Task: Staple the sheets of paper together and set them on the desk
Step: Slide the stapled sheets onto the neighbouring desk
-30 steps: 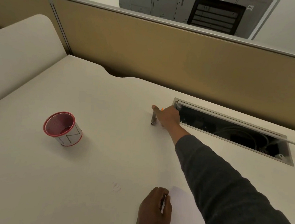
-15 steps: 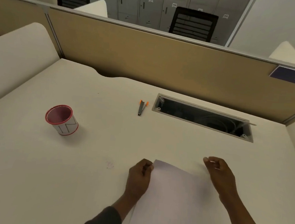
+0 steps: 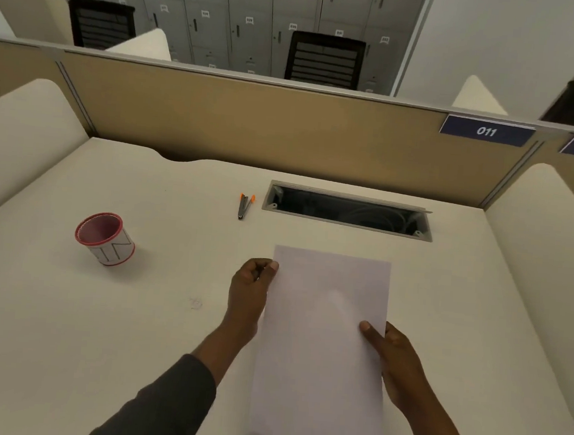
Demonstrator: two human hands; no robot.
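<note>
Both hands now grip the paper (image 3: 324, 340), which has risen off the bench (image 3: 63, 337) since a moment ago, when it lay flat. Left hand (image 3: 250, 293) pinches the upper left edge, thumb on top; right hand (image 3: 394, 366) holds the right edge lower down, thumb across the sheet's face. How many sheets there are cannot be told. Farther back lies the stapler (image 3: 244, 207), untouched, just left of the open cable tray (image 3: 348, 211). A red-rimmed cup (image 3: 105, 239) stands well apart to the left.
</note>
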